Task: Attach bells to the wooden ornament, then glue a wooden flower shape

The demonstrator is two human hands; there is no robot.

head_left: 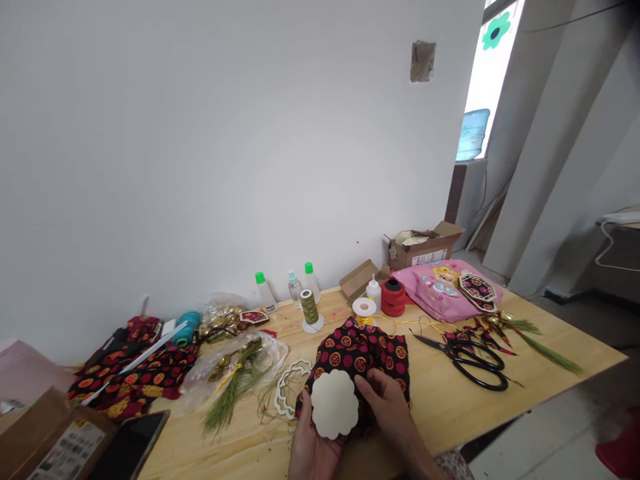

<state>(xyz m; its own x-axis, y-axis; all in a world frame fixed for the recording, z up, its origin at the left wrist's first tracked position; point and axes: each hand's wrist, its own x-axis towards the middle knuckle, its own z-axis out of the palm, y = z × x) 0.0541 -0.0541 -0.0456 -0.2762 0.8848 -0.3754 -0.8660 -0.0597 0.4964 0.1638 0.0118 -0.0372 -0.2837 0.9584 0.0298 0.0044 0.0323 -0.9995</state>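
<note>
Gripped at its near-left edge by the left hand (311, 445), the roundish scalloped disc (335, 405) lies against patterned cloth (350, 348), just left of the right hand's (389, 402) bent fingers, whose pinch I cannot tell.

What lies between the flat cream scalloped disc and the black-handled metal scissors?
In the head view, the person's right hand, black fabric with red-orange medallions, then pale wooden tabletop.

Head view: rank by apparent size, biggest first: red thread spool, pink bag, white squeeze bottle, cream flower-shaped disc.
1. Pink bag
2. Cream flower-shaped disc, though it's nearer the camera
3. Red thread spool
4. White squeeze bottle
</note>
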